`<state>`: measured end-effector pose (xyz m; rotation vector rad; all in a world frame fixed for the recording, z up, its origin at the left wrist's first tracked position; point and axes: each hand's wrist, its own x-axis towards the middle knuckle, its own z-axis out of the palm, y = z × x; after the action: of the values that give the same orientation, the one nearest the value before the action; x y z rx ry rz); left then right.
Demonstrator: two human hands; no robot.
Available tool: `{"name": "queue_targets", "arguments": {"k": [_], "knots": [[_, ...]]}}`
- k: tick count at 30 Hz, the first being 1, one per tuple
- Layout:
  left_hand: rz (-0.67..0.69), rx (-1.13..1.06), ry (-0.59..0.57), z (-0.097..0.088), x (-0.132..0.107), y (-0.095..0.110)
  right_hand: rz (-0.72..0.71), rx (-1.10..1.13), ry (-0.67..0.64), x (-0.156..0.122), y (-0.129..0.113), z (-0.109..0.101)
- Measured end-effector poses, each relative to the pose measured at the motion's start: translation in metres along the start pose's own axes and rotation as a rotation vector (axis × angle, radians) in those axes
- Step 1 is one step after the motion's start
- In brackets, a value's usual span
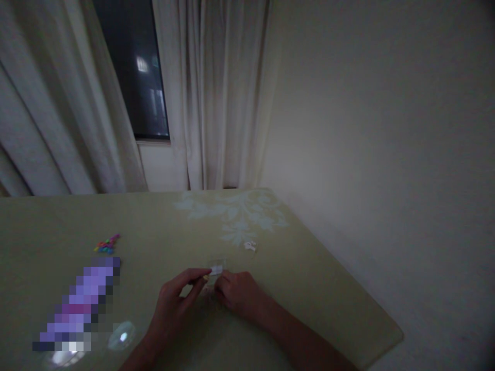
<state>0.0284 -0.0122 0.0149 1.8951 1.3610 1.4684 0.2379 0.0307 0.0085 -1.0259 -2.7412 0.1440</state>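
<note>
My left hand (176, 299) pinches a small pale-yellow piece (206, 277) between thumb and forefinger. At its fingertips lies a small white strip (216, 270), on or in a clear, flat plastic piece (219, 262). My right hand (240, 291) is close by on the right, its fingers curled down beside the strip's end. What those fingers hold, if anything, is hidden. Some tiny pinkish bits (209, 290) show faintly on the table between the hands.
A small heap of coloured pieces (107, 244) lies at left, behind a blurred-out purple item (83, 299). Shiny clear round objects (121, 336) sit near the front. White bits (250, 246) rest beyond my right hand. The green table (328, 309) meets a wall on the right.
</note>
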Motion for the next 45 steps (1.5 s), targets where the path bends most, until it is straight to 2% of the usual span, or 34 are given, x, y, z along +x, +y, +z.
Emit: {"name": "queue_targets", "arguments": {"k": [2, 8, 12, 18, 23, 26, 28, 30, 32, 34, 37, 42, 45], "knots": [[0.012, -0.004, 0.014, 0.0, 0.001, 0.0, 0.017, 0.165, 0.047, -0.001, 0.003, -0.002], [0.057, -0.046, -0.016, 0.003, -0.002, -0.005, 0.203, 0.934, 0.225, -0.003, 0.005, -0.012], [0.125, -0.055, -0.037, 0.007, -0.005, -0.009, 0.21, 1.094, 0.263, -0.003, -0.002, -0.017], [0.206, -0.06, -0.007, 0.009, -0.007, -0.008, 0.203, 1.102, 0.266, -0.003, -0.009, -0.015], [0.144, -0.065, -0.04, 0.007, -0.006, 0.0, 0.204, 1.085, 0.255, -0.003, -0.006, -0.014], [0.076, -0.037, -0.005, 0.005, -0.004, 0.001, 0.194, 0.967, 0.27, -0.005, 0.002, -0.019], [0.048, -0.028, 0.015, 0.004, -0.003, 0.0, 0.132, 0.824, 0.2, -0.009, 0.008, -0.023], [0.009, -0.029, 0.023, 0.003, -0.002, -0.001, 0.052, 0.689, 0.056, -0.013, 0.013, -0.026], [-0.071, -0.028, 0.023, 0.003, -0.002, -0.001, 0.001, 0.609, -0.073, -0.016, 0.015, -0.028], [-0.15, -0.022, 0.023, 0.003, -0.003, 0.0, -0.021, 0.561, -0.135, -0.018, 0.014, -0.028], [-0.187, -0.02, 0.011, 0.004, -0.005, 0.001, -0.051, 0.475, -0.15, -0.019, 0.01, -0.027], [-0.128, -0.002, -0.001, 0.002, -0.005, 0.001, -0.08, 0.322, -0.17, -0.019, 0.007, -0.026], [-0.081, -0.016, -0.015, 0.001, -0.005, 0.002, -0.04, 0.443, -0.083, -0.019, 0.008, -0.029]]}}
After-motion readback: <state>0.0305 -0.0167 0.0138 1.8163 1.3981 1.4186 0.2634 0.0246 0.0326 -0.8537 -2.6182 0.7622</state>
